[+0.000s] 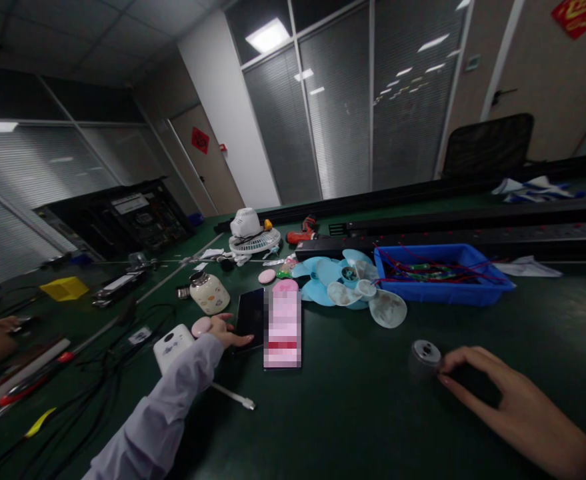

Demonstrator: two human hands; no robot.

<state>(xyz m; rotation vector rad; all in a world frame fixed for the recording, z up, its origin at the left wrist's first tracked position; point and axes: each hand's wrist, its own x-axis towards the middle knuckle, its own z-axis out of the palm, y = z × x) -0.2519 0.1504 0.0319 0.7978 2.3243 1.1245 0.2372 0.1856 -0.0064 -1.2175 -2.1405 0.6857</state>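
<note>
My right hand [513,407] is at the lower right. Its thumb and index finger pinch together at the right side of a small silver cylinder that looks like a motor [425,359], its top with dark holes facing up. My left hand [227,331], in a pale lavender sleeve, rests at the lower left edge of a black flat device [251,317]. Its thumb lies stretched over the device, apart from the bent fingers. Beside that hand are a pink round piece [201,326] and a white box-like device [173,348]. A phone with a pink, blurred-out screen [283,327] touches the black device's right side.
Pale blue fan blades [350,277] lie by a blue bin [447,287] of wires and circuit boards. A cream jar [209,293], white fan [253,233] and orange power tool [303,235] stand farther back. Black cables [107,360] run at left, near another person's hand [3,325].
</note>
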